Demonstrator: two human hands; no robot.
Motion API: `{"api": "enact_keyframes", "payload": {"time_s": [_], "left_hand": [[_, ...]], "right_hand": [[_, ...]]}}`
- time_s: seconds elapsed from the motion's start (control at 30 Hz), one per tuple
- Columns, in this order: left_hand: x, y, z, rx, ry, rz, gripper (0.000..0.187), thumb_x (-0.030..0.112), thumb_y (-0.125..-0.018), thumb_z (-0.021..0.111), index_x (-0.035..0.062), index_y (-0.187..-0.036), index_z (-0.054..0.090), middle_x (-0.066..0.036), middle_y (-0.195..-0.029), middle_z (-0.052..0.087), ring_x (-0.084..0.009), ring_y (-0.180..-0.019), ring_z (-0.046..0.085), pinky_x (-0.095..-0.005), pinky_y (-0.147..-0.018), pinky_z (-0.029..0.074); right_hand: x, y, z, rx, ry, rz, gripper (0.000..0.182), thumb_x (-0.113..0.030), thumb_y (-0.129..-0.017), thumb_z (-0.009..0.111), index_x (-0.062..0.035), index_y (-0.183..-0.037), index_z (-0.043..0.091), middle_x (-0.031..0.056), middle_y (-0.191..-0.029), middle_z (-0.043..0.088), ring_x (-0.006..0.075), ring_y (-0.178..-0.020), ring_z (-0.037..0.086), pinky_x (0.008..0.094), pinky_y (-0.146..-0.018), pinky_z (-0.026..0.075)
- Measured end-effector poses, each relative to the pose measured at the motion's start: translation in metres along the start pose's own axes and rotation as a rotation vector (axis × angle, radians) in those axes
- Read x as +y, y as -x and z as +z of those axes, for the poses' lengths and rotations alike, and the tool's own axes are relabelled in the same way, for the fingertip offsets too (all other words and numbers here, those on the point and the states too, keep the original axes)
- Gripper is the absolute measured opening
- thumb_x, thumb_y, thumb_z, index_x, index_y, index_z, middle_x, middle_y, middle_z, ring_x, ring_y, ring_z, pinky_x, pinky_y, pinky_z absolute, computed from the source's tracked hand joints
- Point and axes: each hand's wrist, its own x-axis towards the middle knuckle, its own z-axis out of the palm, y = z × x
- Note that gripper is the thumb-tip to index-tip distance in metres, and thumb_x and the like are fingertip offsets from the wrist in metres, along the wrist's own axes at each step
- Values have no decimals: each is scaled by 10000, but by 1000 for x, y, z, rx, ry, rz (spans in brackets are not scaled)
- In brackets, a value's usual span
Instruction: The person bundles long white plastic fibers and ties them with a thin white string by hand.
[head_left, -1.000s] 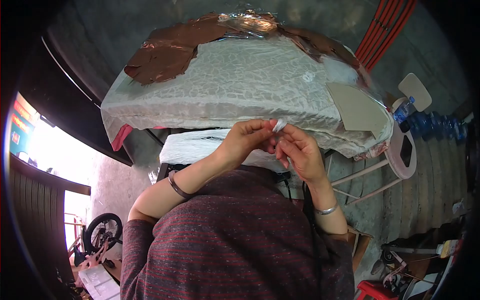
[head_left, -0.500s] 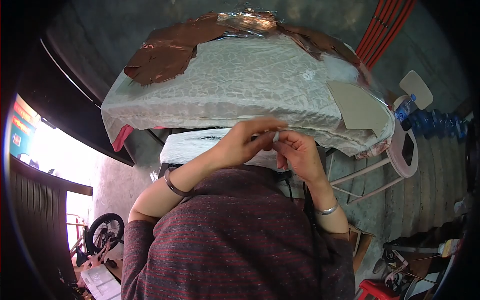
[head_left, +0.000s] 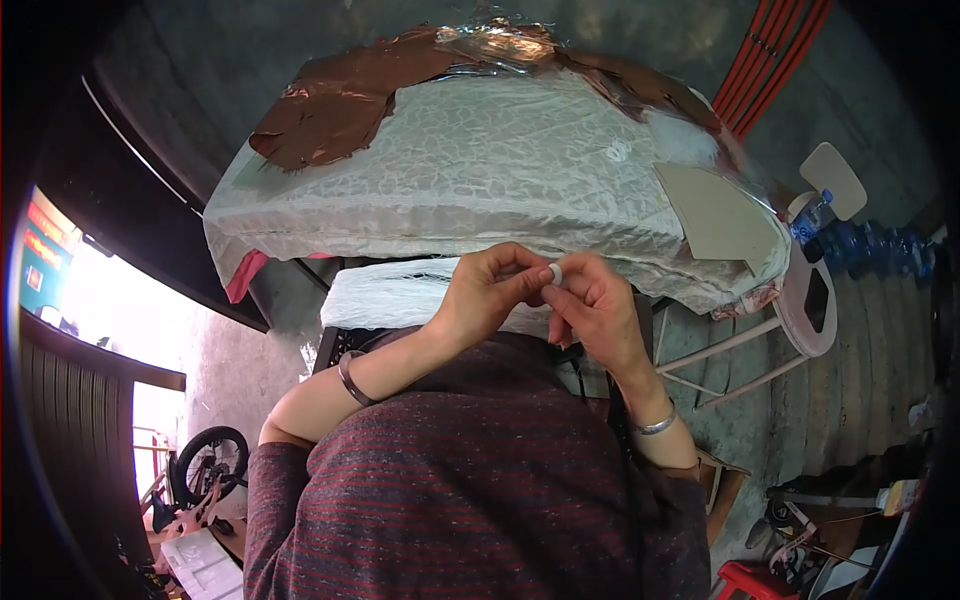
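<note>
Both hands meet in front of my chest, before the near edge of the cloth-covered table. Between their fingertips is a small white band, perhaps a strip of tape; its exact kind is too small to make out. My left hand is closed in a pinch, thumb and fingertips against the band's left side. From the other side my right hand pinches it with curled fingers. Below the hands lies a bundle of white threads, partly hidden by my left hand and forearm.
Brown sheets and crinkled clear plastic lie along the table's far side. A beige card piece rests at the right. Beyond it stand a stool with a dark phone and several blue bottles.
My left fingers, stretched out over the right hand before, have curled in to a pinch at the white band. The band shows more clearly now. My right hand has barely moved.
</note>
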Motion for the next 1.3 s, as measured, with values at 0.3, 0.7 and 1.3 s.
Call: {"api": "enact_keyframes", "payload": {"time_s": [0.3,0.7,1.3], "left_hand": [[-8,1,5,71,-24,130,179,166,-906,491,-9,-886,522,-46,-803,578,-93,-762,547,-234,-698,451],[-14,-4,4,-168,-24,-39,340,325,-924,430,11,-841,531,-23,-723,532,-93,-634,523,-228,-576,433],[2,-3,7,132,-253,107,135,125,-885,518,5,-827,539,-9,-675,530,-58,-613,482,-199,-561,394]], "right_hand": [[0,-4,-12,109,-46,-90,161,-16,-819,576,-12,-958,496,80,-755,633,75,-526,527,185,-445,390],[12,0,0,231,849,-805,189,86,-750,578,-30,-899,577,88,-779,614,203,-694,621,253,-609,491],[20,-7,-15,152,86,-243,284,-269,-916,464,-11,-1035,460,64,-724,582,88,-568,534,194,-493,418]]}}
